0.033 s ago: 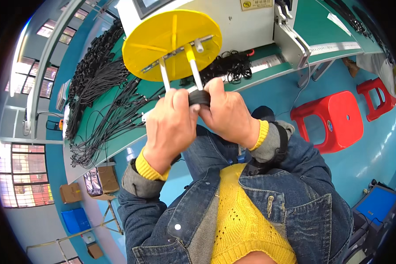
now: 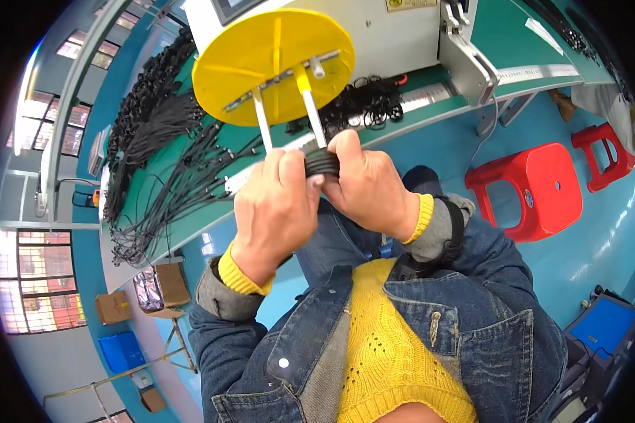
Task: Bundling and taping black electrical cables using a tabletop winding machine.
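A coiled black cable is gripped from both sides by my hands, just at the ends of two metal rods. My left hand is closed round the coil's left part, and my right hand is closed round its right part. Both thumbs nearly meet below the coil. The rods stick out toward me from a yellow disc on a white machine. Fingers and coil hide the rod tips, so I cannot tell whether the coil still sits on them.
Many black cables lie heaped along the left of the green table. More small black coils lie beneath the machine. A metal bracket stands at its right. Red stools stand on the blue floor; cardboard boxes are lower left.
The coil and both hands have shifted very slightly down, toward me. More of the coil's separate windings shows between my hands. My grip looks the same.
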Available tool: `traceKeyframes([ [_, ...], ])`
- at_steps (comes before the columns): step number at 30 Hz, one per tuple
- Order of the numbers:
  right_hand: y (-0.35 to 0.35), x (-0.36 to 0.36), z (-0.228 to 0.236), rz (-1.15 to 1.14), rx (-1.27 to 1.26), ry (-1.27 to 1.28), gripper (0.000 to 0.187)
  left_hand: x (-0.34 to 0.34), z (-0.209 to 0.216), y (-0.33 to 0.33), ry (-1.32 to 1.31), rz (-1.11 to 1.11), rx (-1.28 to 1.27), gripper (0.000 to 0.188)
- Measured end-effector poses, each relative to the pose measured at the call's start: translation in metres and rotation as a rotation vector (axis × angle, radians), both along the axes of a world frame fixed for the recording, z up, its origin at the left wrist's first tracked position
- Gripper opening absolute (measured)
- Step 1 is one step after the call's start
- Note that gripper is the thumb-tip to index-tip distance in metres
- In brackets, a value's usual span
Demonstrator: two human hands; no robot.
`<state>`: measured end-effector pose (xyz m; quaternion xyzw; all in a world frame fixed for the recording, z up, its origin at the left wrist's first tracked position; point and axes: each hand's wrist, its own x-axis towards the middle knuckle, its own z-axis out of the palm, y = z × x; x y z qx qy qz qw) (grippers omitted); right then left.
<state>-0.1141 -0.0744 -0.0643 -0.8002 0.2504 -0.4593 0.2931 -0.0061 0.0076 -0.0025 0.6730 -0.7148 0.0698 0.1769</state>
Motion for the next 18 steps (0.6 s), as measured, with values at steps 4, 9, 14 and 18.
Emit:
traceKeyframes([
  [4,0.006,-0.018,-0.033,0.143,0.022,0.114,0.024,-0.017,-0.031,0.021,0.199,0.118,0.137,0.025],
  [9,-0.001,-0.019,-0.077,0.317,0.126,0.283,0.018,0.018,-0.092,0.013,1.092,0.195,0.427,0.036],
  [14,0.003,-0.020,-0.100,0.433,0.195,0.210,0.019,-0.003,-0.099,0.017,1.987,0.163,0.773,0.045],
  [18,0.002,-0.026,-0.103,0.506,0.375,0.285,0.019,0.011,-0.106,0.010,1.558,0.106,1.061,0.044],
])
